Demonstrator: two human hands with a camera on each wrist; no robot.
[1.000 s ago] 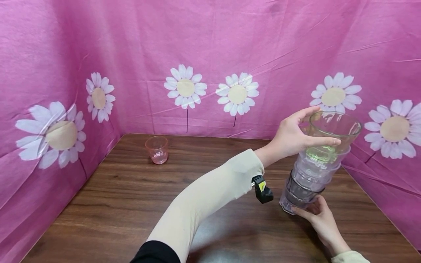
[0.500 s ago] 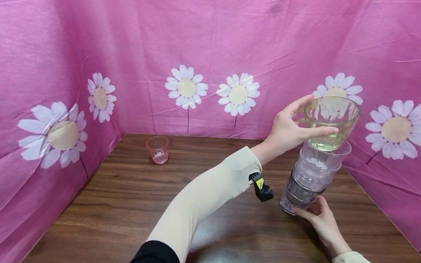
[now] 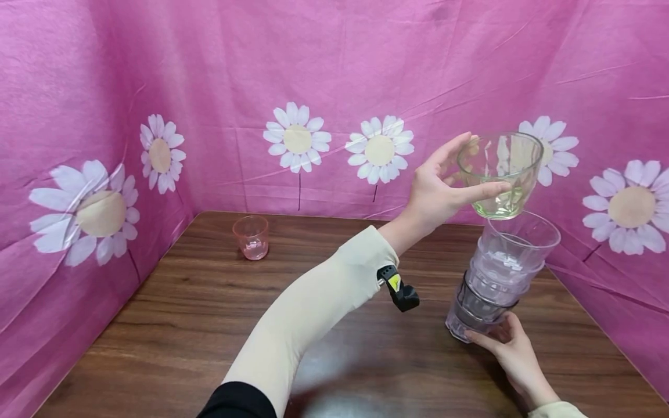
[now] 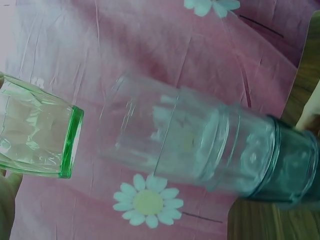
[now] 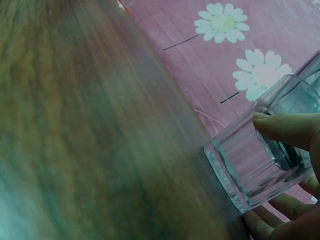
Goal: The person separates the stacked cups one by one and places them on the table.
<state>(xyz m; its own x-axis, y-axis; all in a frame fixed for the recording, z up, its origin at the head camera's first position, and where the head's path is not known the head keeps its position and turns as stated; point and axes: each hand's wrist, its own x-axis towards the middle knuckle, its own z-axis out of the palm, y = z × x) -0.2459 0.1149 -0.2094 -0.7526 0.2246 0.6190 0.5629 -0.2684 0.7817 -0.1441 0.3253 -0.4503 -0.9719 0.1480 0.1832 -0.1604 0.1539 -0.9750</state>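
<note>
In the head view my left hand (image 3: 436, 183) holds a clear green-tinted cup (image 3: 502, 174), thumb on the near side and fingers round the far side. The cup is above and slightly left of a stack of nested clear cups (image 3: 514, 255), one of them a dark grey cup (image 3: 478, 302). A gap between the green cup (image 4: 37, 132) and the stack shows in the left wrist view. Down at the stack's foot, my right hand (image 3: 509, 354) grips the lowest clear cup (image 5: 245, 165), its thumb in front. The stack leans a little to the right.
A small pink-orange cup (image 3: 252, 238) stands upright at the back left of the wooden table (image 3: 209, 325). Pink cloth with printed daisies (image 3: 324, 58) rises behind the table and along both sides.
My left hand has lifted the green cup out of the stack's top, moving it up and then left. The right hand and the rest of the stack have stayed in place.
</note>
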